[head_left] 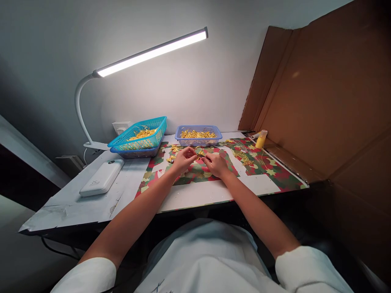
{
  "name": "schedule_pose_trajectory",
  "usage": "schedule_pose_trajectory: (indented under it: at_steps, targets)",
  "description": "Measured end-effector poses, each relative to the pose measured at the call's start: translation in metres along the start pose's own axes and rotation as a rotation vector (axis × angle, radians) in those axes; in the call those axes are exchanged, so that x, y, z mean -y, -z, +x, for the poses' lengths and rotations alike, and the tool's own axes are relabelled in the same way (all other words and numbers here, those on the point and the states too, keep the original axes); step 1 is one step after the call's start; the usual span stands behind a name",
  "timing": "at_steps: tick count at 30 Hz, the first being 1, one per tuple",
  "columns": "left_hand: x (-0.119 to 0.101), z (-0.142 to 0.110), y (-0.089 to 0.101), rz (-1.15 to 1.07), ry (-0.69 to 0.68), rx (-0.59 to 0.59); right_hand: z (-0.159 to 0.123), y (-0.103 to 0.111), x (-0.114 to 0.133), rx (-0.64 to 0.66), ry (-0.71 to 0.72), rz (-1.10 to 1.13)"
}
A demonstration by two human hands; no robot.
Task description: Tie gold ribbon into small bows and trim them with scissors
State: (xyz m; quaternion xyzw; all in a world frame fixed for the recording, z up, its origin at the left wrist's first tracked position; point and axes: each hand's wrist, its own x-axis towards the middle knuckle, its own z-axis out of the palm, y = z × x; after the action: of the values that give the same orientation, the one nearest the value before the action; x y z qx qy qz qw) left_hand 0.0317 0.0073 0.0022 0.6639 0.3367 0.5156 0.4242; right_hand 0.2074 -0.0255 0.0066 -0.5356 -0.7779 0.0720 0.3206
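My left hand (185, 158) and my right hand (216, 164) meet over the middle of the patterned mat, fingers pinched and tips almost touching. Between them shows a thin gold cord (199, 149), curving up in a small loop; its finer details are too small to make out. Just left of my left hand lie several small yellow pieces (171, 159), some with shiny bits. To the right of my right hand, a tangle of thin gold cords (243, 158) rests on the mat. Behind my hands is a purple basket (198, 142) filled with yellow and gold pieces.
A blue basket (136, 143) with yellow pieces sits stacked on another basket at the left. Nearby are a white power bank (102, 178) and a lit desk lamp (152, 52). At right, a yellow thread spool (261, 139) stands before a tall cardboard sheet (324, 85).
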Motion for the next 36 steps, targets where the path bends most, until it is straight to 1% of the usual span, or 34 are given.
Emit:
schedule_pose_trajectory:
  at_steps: [5, 8, 12, 18, 23, 26, 28, 30, 31, 33, 34, 36]
  targets:
    - [-0.001, 0.0, 0.0, -0.003, 0.019, -0.01, 0.0, 0.0, 0.0, -0.019, 0.006, -0.013]
    - [-0.003, 0.0, 0.0, -0.01, 0.033, -0.02, 0.001, 0.0, -0.001, -0.031, -0.002, 0.018]
    - [-0.005, -0.001, -0.001, -0.002, 0.032, -0.026, 0.001, -0.002, -0.004, -0.023, -0.012, 0.041]
    - [-0.006, -0.001, -0.001, -0.008, 0.035, -0.02, 0.001, -0.003, -0.003, -0.01, -0.014, 0.016]
    - [-0.007, -0.002, -0.001, -0.002, 0.045, -0.013, 0.001, -0.002, 0.0, -0.01, -0.006, -0.01]
    - [-0.006, -0.001, -0.001, -0.005, 0.047, -0.018, 0.001, 0.0, -0.002, -0.03, -0.009, 0.022]
    - [-0.006, -0.001, -0.001, -0.012, 0.058, -0.034, 0.002, 0.002, -0.006, -0.08, -0.059, 0.031]
    - [-0.007, -0.001, -0.001, -0.019, 0.076, -0.049, 0.004, 0.004, -0.013, -0.125, -0.178, -0.018]
    - [-0.008, 0.0, -0.001, -0.023, 0.081, -0.052, 0.006, 0.004, -0.017, -0.122, -0.254, -0.063]
    - [-0.01, 0.0, -0.001, -0.031, 0.074, -0.051, 0.008, 0.004, -0.023, -0.058, -0.391, -0.159]
    - [-0.013, 0.0, -0.002, -0.037, 0.06, -0.043, 0.009, 0.003, -0.026, -0.012, -0.435, -0.196]
    - [-0.019, -0.001, -0.003, -0.06, 0.025, -0.028, 0.01, 0.001, -0.029, 0.049, -0.459, -0.238]
